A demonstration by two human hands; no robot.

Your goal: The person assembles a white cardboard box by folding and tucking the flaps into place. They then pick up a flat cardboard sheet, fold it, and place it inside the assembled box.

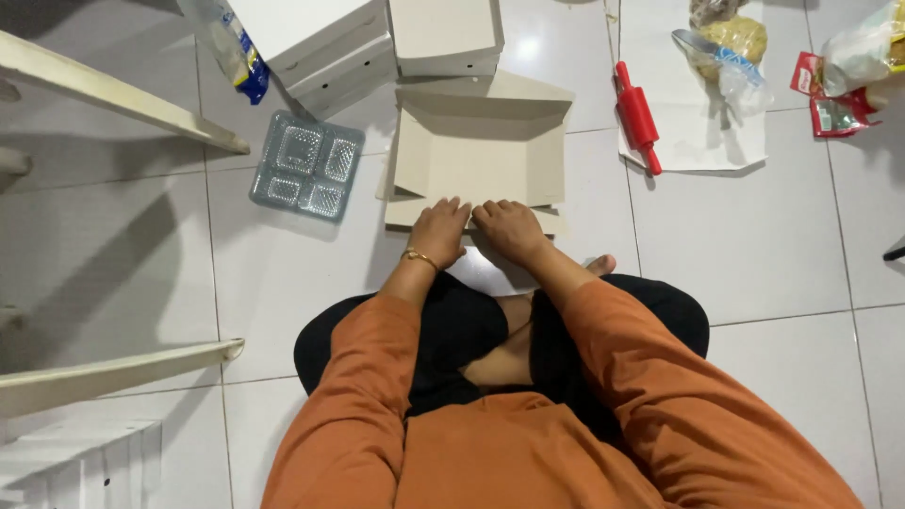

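Observation:
A flat, partly folded beige cardboard box (476,155) lies on the white tiled floor in front of my crossed legs. My left hand (438,231), with a gold bracelet at the wrist, presses down on the box's near flap. My right hand (509,229) presses on the same flap right beside it, fingertips almost touching the left hand's. The far flap of the box stands up.
Closed white boxes (443,36) stand stacked behind the cardboard. A clear plastic compartment tray (308,165) lies to the left. A red rolling pin (637,115) rests on a white sheet (698,132) with food bags at the right. White furniture legs (113,94) cross the left side.

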